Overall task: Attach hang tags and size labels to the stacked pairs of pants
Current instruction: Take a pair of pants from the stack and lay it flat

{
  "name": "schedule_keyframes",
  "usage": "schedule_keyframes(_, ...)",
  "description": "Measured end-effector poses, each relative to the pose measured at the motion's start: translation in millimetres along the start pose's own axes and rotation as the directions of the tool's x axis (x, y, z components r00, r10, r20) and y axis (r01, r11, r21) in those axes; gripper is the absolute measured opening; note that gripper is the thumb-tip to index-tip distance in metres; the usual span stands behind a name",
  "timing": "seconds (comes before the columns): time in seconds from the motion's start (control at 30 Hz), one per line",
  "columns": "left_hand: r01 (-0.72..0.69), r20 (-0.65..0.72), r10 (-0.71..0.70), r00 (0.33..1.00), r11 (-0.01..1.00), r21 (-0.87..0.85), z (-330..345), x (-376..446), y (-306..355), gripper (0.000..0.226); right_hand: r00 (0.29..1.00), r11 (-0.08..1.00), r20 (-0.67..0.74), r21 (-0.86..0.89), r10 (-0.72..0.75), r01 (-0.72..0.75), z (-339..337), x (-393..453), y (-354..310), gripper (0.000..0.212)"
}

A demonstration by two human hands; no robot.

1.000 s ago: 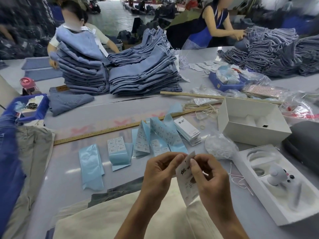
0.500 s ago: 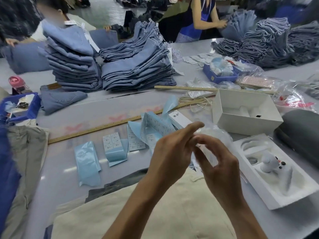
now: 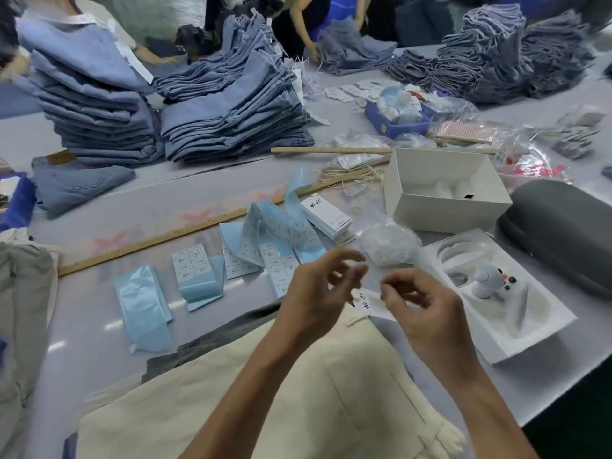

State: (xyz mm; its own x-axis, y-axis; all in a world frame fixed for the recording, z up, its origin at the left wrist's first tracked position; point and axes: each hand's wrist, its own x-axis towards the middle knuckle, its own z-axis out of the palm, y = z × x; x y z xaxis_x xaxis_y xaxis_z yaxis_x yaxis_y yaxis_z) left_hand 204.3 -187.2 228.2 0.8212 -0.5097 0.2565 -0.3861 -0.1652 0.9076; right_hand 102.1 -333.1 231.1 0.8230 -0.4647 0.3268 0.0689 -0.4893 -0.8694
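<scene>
Cream pants (image 3: 298, 392) lie on top of the stack right in front of me. A white hang tag (image 3: 368, 303) rests at their waist edge, between my hands. My left hand (image 3: 318, 293) hovers just left of the tag, its fingers loosely bent, spread and blurred. My right hand (image 3: 420, 306) sits just right of the tag, thumb and forefinger pinched on what looks like a thin string (image 3: 376, 277). Beyond lie a stack of hang tags (image 3: 326, 217), blue size label strips (image 3: 275, 233) and a clear bag of strings (image 3: 387, 241).
A wooden ruler (image 3: 185, 231) crosses the table. An open white box (image 3: 443, 190) and its tray (image 3: 496, 293) sit at right, beside a grey case (image 3: 563, 236). Piles of blue pants (image 3: 231, 107) fill the back, where other people work. Grey pants (image 3: 23, 309) lie at left.
The hang tag was held up in both hands; now it lies on the cream pants. My hands have drawn apart above it, the right one pinching a thin string.
</scene>
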Motion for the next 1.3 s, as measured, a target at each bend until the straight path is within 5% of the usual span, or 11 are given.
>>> schedule_keyframes(0.1,0.134,0.125,-0.191,0.974,0.922,0.364,5.3,-6.7,-25.3,0.016,0.999,0.992,-0.023,-0.117,0.04,-0.043,-6.6,-8.3,12.8,0.024)
schedule_keyframes(0.2,0.202,0.283,-0.39,0.877,0.83,0.519,16.8,-11.6,-34.6,0.019,0.994,0.987,-0.06,-0.131,0.088,-0.095,-9.2,-15.7,22.0,0.027)
schedule_keyframes(0.37,0.179,0.199,-0.349,0.916,0.797,0.576,25.9,-7.9,-33.3,0.013,0.996,0.957,-0.054,-0.28,0.066,-0.078,9.3,-32.9,28.3,0.029)
schedule_keyframes(0.5,0.232,0.138,-0.321,0.937,0.866,0.442,23.9,-15.6,-34.0,0.006,0.986,0.972,0.048,-0.186,0.157,-0.146,27.9,-44.1,30.5,0.03)
schedule_keyframes(0.6,0.385,0.167,-0.406,0.898,0.912,0.144,17.4,-14.0,-38.2,0.019,0.985,0.966,0.029,-0.202,0.171,-0.162,30.4,-46.4,31.4,0.03)
schedule_keyframes(0.77,0.568,0.278,-0.511,0.813,0.801,-0.188,5.0,-9.6,-39.1,0.013,0.979,0.914,0.018,-0.362,0.204,-0.184,32.8,-39.5,31.6,0.022)
schedule_keyframes(0.97,0.555,0.331,-0.458,0.825,0.766,-0.324,-3.4,-15.1,-39.2,0.009,0.977,0.912,-0.029,-0.354,0.213,-0.209,40.9,-34.4,25.2,0.02)
schedule_keyframes(1.13,0.471,0.278,-0.403,0.872,0.846,-0.25,-6.0,-18.6,-40.5,0.022,0.963,0.958,-0.002,-0.102,0.268,-0.267,48.7,-34.4,21.1,0.019)
schedule_keyframes(1.3,0.511,0.291,-0.439,0.85,0.823,-0.248,-12.1,-16.1,-43.8,0.02,0.966,0.957,-0.002,-0.136,0.258,-0.255,52.9,-34.0,23.1,0.021)
